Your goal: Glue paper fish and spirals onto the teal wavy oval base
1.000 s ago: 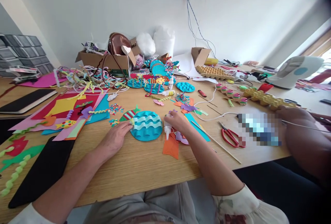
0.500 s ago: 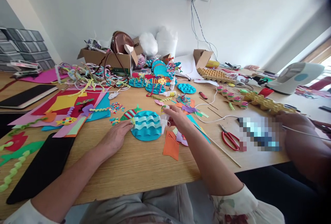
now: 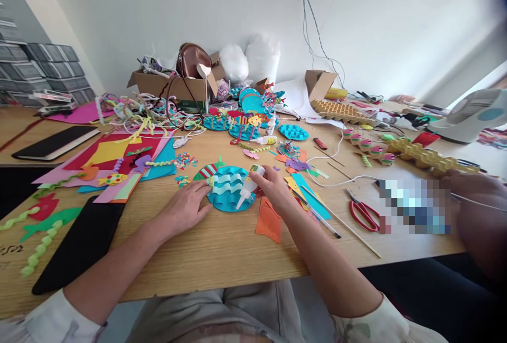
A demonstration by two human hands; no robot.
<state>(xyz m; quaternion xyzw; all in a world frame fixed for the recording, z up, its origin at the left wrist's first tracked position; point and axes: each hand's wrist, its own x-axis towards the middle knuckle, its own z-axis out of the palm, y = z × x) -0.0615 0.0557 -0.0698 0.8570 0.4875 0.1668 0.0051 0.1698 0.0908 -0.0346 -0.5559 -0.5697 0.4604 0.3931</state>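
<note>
A round blue piece with a bumpy surface lies flat on the table before me, pale wavy strips across it. My left hand rests at its left edge, fingers stretched out and thumb apart. In my right hand is a white glue bottle, tilted over the right part of the blue piece with its nozzle pointing down and left. Whether the tip touches the surface I cannot tell. A striped paper fish sits just behind the piece, beside small colourful bits.
Orange paper, a pen, a wooden stick and red-handled scissors lie to the right. Another person's arm reaches in there. Coloured sheets and a black flat case are at left.
The glue bottle has tipped from near upright to a slant, its nozzle swinging left over the blue piece. My left thumb has spread from the fingers. The view has shifted slightly left.
</note>
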